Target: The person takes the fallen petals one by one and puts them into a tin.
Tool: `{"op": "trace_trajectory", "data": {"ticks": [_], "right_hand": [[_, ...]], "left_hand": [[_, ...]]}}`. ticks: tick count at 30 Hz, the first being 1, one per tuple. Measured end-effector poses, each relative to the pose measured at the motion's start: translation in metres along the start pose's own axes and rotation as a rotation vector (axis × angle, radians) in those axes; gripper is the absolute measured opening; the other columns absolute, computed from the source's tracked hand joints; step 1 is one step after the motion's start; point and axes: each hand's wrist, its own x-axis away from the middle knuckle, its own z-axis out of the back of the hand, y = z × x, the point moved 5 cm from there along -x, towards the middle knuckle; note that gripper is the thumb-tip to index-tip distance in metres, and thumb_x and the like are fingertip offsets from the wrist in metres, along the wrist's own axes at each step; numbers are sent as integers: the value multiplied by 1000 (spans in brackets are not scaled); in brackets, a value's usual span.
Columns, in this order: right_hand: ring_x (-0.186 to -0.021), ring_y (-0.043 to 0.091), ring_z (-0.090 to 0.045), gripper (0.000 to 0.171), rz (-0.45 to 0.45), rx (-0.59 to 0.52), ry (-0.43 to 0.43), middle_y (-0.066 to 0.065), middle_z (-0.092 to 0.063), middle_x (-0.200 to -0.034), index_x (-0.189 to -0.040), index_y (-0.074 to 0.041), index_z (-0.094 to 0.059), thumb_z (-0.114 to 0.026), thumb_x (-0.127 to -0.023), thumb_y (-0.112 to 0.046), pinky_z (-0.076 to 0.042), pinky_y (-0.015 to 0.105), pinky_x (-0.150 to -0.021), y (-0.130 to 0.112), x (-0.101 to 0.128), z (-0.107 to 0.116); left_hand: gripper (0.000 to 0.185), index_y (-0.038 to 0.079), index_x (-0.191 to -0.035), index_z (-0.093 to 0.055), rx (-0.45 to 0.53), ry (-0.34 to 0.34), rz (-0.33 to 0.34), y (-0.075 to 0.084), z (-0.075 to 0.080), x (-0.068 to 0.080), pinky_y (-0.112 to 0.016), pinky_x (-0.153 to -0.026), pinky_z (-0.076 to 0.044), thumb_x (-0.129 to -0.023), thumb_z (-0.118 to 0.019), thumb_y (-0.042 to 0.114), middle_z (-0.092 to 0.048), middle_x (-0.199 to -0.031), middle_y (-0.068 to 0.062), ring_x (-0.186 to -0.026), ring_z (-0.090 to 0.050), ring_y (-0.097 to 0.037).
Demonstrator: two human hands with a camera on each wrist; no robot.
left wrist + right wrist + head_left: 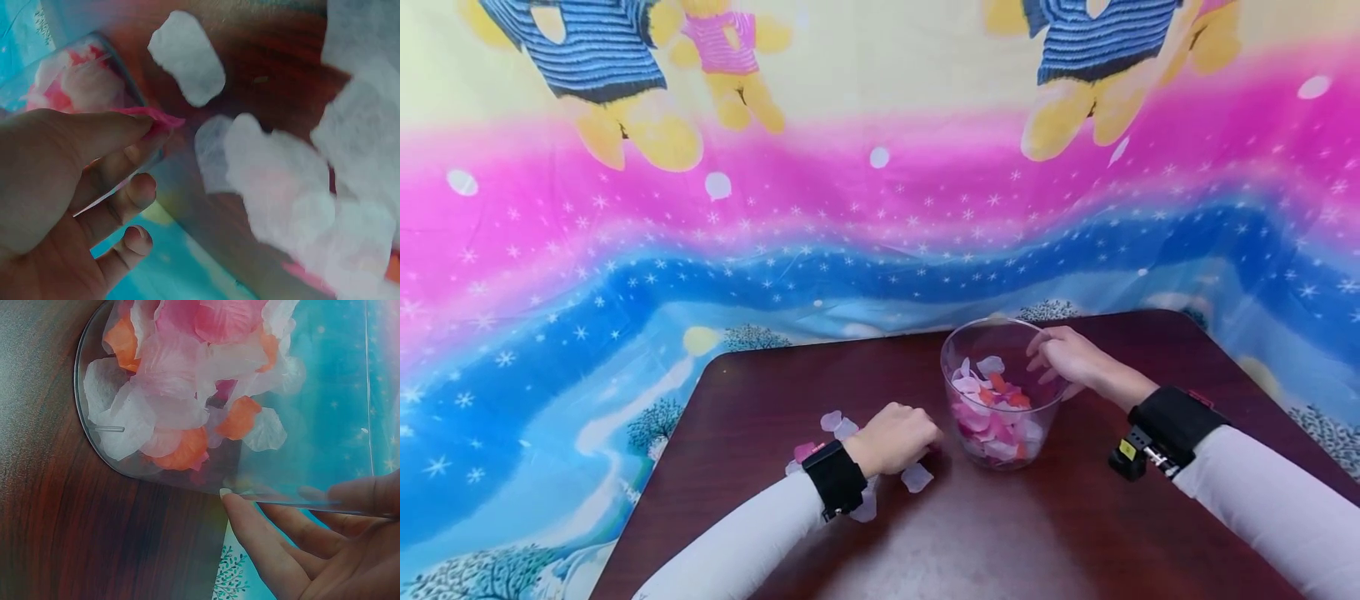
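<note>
My left hand [898, 437] is left of a clear plastic bucket [1037, 408], low over the table. In the left wrist view its thumb and forefinger pinch a bright pink artificial petal [156, 117], the other fingers loosely bent. White petals [275, 187] lie scattered and overlapping beneath. My right hand [1078, 362] holds the bucket at its right side near the rim, with fingers along the wall in the right wrist view. Inside the upright bucket is a heap of white, pink and orange petals [169, 369].
The dark red-brown wooden table [775, 383] has rounded back corners. Behind and beside it hangs a colourful cloth [880, 208] printed with bears and snowflakes. A single white petal [916, 477] lies just right of the left hand, others around the left wrist.
</note>
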Motion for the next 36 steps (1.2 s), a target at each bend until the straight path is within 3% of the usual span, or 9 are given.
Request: {"op": "trace_trajectory", "data": {"ticks": [3,8,14,18,21,28,36], "right_hand": [[-114,48,-63,43,-3,0,-8,32,-61,-131,-131,8,-50,-30,-100,-14,-59,48,-67,1,0,0],[-115,49,-62,43,-4,0,-6,33,-60,-131,-132,9,-50,-29,-101,-13,-59,48,-67,0,2,2],[-116,49,-61,45,-18,-4,-9,33,-59,-133,-133,9,-49,-27,-101,-14,-59,48,-69,0,2,3],[-116,48,-62,45,-21,-2,-5,33,-59,-133,-133,9,-49,-27,-102,-14,-60,48,-69,1,1,2],[-115,48,-62,44,-15,3,-5,33,-59,-132,-133,9,-49,-27,-102,-14,-59,48,-69,2,1,2],[-115,47,-63,44,-14,-3,-14,32,-59,-133,-133,8,-49,-28,-102,-15,-59,48,-70,2,0,-1],[-114,49,-62,45,9,-3,-12,34,-60,-131,-133,10,-49,-28,-102,-15,-59,48,-68,-1,0,-3]], "left_hand": [[12,26,-99,-82,-19,32,3,-4,15,4,-23,-68,-52,-96,-73,19,-74,-87,12,-79,-66,-6],[12,22,-102,-81,-46,108,-9,-13,56,7,-29,-78,-56,-98,-70,17,-76,-95,9,-89,-71,-7],[9,22,-101,-79,-54,233,-29,-20,113,3,-30,-73,-56,-95,-74,17,-75,-96,8,-89,-71,-10],[9,21,-103,-78,-45,260,-32,-14,137,-6,-31,-75,-56,-95,-75,18,-75,-97,6,-90,-71,-12],[11,21,-107,-78,-62,239,-51,-5,140,-16,-32,-77,-56,-97,-73,20,-75,-101,7,-93,-71,-13],[19,21,-116,-76,-87,176,-102,12,128,-32,-27,-73,-53,-99,-69,21,-74,-108,7,-97,-70,-12],[15,22,-111,-76,-91,217,-59,-1,133,-16,-27,-71,-53,-97,-72,26,-72,-102,7,-89,-69,-10]]}}
